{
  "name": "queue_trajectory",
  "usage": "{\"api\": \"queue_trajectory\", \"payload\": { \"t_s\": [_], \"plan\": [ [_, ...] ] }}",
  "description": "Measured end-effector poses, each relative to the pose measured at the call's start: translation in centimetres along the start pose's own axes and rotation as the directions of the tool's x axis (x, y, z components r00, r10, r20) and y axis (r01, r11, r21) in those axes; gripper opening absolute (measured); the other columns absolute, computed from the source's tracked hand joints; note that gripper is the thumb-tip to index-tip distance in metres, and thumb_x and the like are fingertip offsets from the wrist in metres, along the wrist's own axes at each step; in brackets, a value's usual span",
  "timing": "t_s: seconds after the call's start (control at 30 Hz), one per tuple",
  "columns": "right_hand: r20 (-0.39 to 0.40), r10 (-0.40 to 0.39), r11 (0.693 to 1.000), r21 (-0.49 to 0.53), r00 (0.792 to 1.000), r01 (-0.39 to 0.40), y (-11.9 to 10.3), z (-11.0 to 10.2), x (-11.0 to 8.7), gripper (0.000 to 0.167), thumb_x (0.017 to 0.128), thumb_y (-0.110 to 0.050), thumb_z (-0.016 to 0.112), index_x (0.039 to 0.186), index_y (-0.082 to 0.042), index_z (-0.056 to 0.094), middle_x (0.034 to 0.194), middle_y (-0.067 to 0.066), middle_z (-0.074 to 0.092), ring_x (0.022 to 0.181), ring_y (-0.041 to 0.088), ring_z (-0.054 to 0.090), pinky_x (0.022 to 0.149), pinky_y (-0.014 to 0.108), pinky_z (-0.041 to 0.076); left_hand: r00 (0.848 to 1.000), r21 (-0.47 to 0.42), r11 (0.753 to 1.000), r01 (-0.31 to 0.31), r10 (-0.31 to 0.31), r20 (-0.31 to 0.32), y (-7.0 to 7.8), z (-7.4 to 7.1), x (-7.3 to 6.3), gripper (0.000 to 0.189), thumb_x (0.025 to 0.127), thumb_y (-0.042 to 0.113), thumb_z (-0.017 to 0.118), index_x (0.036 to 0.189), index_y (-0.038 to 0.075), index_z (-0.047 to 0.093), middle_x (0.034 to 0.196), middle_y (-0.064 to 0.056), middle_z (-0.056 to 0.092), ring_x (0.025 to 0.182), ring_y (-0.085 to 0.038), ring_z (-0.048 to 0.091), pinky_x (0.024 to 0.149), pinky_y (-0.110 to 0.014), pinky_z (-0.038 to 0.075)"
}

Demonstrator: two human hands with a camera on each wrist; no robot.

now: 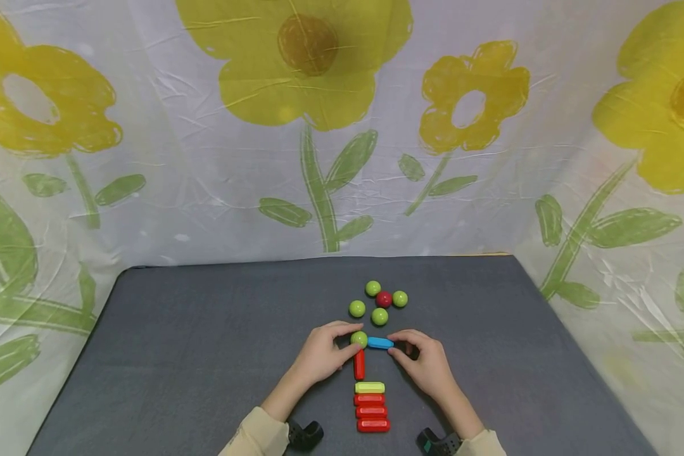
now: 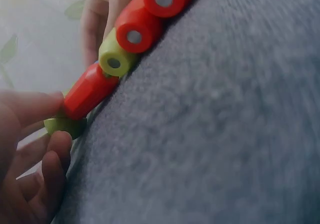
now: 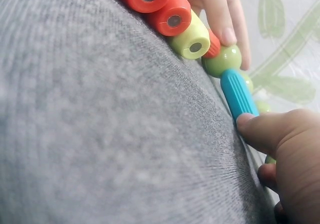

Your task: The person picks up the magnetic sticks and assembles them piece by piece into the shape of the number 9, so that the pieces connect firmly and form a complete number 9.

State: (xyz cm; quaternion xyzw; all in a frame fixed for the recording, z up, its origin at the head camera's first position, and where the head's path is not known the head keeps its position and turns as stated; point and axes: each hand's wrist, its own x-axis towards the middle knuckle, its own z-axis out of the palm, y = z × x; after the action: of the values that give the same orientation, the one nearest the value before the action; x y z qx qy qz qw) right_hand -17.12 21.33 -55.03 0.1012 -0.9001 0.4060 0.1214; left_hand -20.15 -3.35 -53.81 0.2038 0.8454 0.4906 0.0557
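My left hand pinches a green ball between thumb and fingers. From the right, my right hand holds the far end of a blue magnetic rod; its other end meets the ball. A red rod runs from the ball toward me, its end against the ball in the left wrist view. The ribbed side of the blue rod shows in the right wrist view, with my right thumb on its end.
Nearer me, a yellow-green rod and several red rods lie side by side, metal discs in their ends. Beyond my hands are several green balls and a red ball. A flowered cloth hangs behind the dark tabletop.
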Motion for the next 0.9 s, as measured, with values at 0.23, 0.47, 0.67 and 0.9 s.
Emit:
{"api": "queue_trajectory", "payload": {
  "t_s": [0.23,0.47,0.67,0.9],
  "plan": [
    [-0.006,0.015,1.0,-0.014,1.0,-0.015,0.05,-0.04,0.03,0.024,0.086,-0.009,0.09,0.104,-0.023,0.082,0.092,-0.012,0.07,0.068,0.006,0.051,0.061,0.023,0.042,1.0,-0.072,0.997,-0.002,0.001,-0.014,-0.64,0.16,0.13,0.033,0.097,0.025,0.081,0.128,0.014,0.079,0.12,-0.005,0.076,0.043,-0.01,0.056,0.044,-0.026,0.047],
    [-0.009,0.025,1.0,-0.01,1.0,-0.025,0.06,0.03,0.01,0.024,0.086,-0.01,0.09,0.104,-0.024,0.082,0.091,-0.013,0.07,0.068,0.005,0.051,0.061,0.023,0.043,0.999,-0.105,0.994,0.014,-0.018,-0.034,-0.9,0.05,-0.16,0.034,0.096,0.028,0.082,0.126,0.014,0.08,0.119,-0.006,0.076,0.043,-0.012,0.056,0.043,-0.026,0.045],
    [-0.014,0.024,1.0,-0.004,1.0,-0.024,0.19,0.08,0.03,0.025,0.086,-0.01,0.09,0.104,-0.026,0.082,0.091,-0.014,0.07,0.069,0.005,0.052,0.061,0.023,0.044,0.999,-0.106,0.994,0.029,-0.033,-0.038,-1.04,0.03,-0.18,0.035,0.096,0.03,0.082,0.127,0.015,0.08,0.115,-0.003,0.076,0.043,-0.011,0.056,0.043,-0.025,0.044],
    [-0.021,0.02,1.0,0.005,1.0,-0.02,0.26,0.08,0.04,0.023,0.086,-0.01,0.09,0.103,-0.023,0.082,0.089,-0.014,0.069,0.07,0.005,0.052,0.062,0.023,0.044,0.998,-0.108,0.993,0.053,-0.056,-0.023,-1.03,0.07,-0.17,0.034,0.096,0.03,0.082,0.127,0.016,0.079,0.072,0.003,0.067,0.042,-0.009,0.051,0.042,-0.024,0.04]
  ]
}}
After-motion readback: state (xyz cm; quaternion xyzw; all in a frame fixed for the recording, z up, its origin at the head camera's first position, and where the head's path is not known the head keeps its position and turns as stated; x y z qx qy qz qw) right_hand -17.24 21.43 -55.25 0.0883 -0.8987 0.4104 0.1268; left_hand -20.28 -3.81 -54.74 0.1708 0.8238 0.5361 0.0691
